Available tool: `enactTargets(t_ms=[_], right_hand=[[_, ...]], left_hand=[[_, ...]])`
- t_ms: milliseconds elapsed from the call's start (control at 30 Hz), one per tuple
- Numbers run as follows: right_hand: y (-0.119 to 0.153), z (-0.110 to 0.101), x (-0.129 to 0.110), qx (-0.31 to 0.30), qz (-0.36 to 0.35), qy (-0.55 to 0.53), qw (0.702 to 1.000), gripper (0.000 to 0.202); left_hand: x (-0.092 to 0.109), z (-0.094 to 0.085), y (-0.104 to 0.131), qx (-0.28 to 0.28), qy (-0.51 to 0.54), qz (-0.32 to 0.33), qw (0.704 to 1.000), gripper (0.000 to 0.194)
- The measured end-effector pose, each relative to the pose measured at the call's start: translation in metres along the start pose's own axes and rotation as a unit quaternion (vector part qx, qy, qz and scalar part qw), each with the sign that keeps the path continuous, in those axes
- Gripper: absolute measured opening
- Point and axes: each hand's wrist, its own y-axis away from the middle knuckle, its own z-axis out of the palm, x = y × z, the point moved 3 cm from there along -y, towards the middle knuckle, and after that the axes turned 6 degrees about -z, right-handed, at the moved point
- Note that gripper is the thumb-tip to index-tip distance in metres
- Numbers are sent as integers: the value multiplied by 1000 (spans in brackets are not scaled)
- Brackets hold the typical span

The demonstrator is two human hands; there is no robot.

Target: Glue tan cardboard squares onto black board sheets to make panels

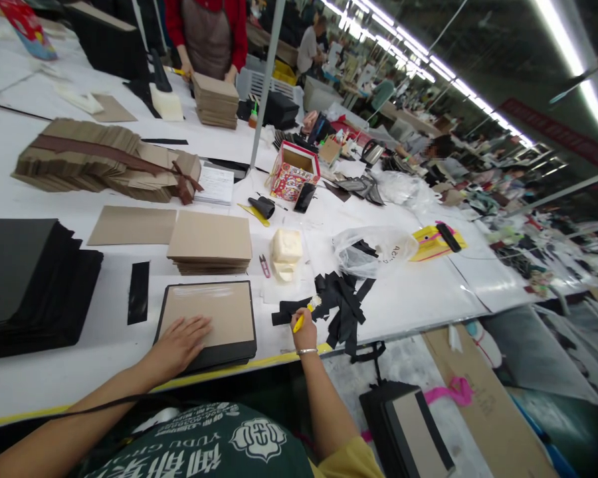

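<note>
My left hand (183, 342) lies flat with fingers stretched on a tan board (229, 312), which rests on a stack of black sheets (246, 350) at the table's front edge. A shiny wet-looking streak runs along the board's far side. My right hand (303, 330) is closed around the yellow handle of a glue brush (299, 323), its pale bristles over black strips (346, 305) heaped on the table. A white glue container (286, 249) stands just beyond. Pink thread snips (264, 266) lie beside it. Behind the board is a stack of tan boards (209, 239).
Tall black sheets (24, 279) are stacked at left, near a single black strip (138, 292). A plastic bag (373, 249), a red box (294, 174) and tied tan pieces (104, 159) stand farther back. A metal pole (266, 86) rises mid-table. Across it stands a person in a brown apron (206, 40).
</note>
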Motion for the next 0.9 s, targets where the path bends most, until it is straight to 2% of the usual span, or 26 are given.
enactTargets(t_ms=[67, 133, 233, 300, 333, 400, 433, 467, 500, 600, 667, 767, 833, 900], right_hand=[[-1, -14, -10, 20, -12, -60, 998, 19], [-1, -31, -28, 16, -31, -163, 986, 18], [4, -54, -69, -65, -47, -337, 938, 21], [10, -64, -98, -121, -51, -408, 903, 22], [13, -67, -111, -136, -55, -426, 893, 22], [16, -69, -131, -149, -70, -431, 887, 21], [16, -68, -137, -152, -79, -421, 891, 20], [14, -66, -140, -154, -85, -406, 897, 21], [10, -63, -141, -156, -89, -388, 904, 23], [-9, -47, -143, -163, -86, -347, 920, 38], [-23, -29, -154, -173, -85, -352, 916, 41], [-32, 12, -193, -222, -78, -395, 888, 37], [-29, 46, -225, -254, -61, -418, 870, 32], [-25, 77, -247, -263, -34, -424, 866, 29]], left_hand=[[2, -11, -6, 8, 42, -12, 999, 42], [13, -29, -15, 35, 108, -13, 993, 49], [48, -59, -34, 57, 233, -9, 971, 67], [75, -72, -47, 24, 328, -20, 944, 78], [87, -74, -52, -12, 379, -19, 925, 75], [103, -72, -56, -113, 455, -6, 883, 48], [105, -70, -55, -151, 475, -3, 867, 38], [102, -68, -51, -171, 478, -5, 862, 32], [94, -66, -46, -167, 462, -13, 871, 30], [55, -64, -27, -76, 326, -43, 941, 19], [31, -60, -16, -20, 230, -37, 972, 12], [9, -44, -8, 9, 170, 0, 985, 14], [2, -29, -8, 13, 165, 17, 986, 17], [-2, -16, -9, 16, 169, 19, 985, 19]])
